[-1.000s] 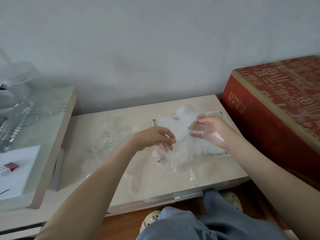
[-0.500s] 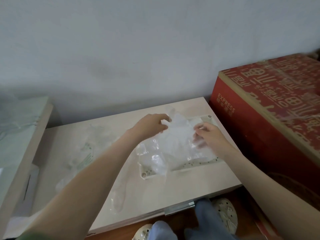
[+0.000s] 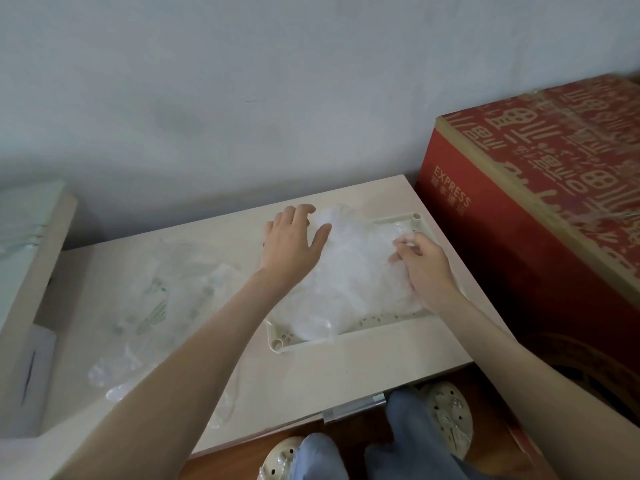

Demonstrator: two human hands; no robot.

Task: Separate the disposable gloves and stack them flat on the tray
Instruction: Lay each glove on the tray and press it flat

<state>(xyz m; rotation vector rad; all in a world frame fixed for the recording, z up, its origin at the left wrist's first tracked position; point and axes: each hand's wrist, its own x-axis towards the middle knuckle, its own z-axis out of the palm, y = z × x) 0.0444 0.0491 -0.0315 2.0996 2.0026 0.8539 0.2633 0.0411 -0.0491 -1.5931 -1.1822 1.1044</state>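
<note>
A pile of clear disposable gloves (image 3: 349,275) lies on a cream perforated tray (image 3: 377,320) at the right of the low table. My left hand (image 3: 291,240) lies spread with straight fingers on the pile's far left part, pressing it down. My right hand (image 3: 424,261) is at the pile's right side, its fingertips pinching the plastic near the tray's far right corner. More clear gloves and a plastic bag with green print (image 3: 152,306) lie loose on the table to the left of the tray.
The beige table (image 3: 363,372) stands against a grey wall. A big red cardboard box (image 3: 540,209) stands close to its right edge. A lighter shelf unit (image 3: 27,271) is at the left. My knees and shoes (image 3: 446,417) are below the front edge.
My left hand has opened out and gone flat onto the far left of the glove pile. My right hand has slid right along the pile. The gloves lie lower on the tray.
</note>
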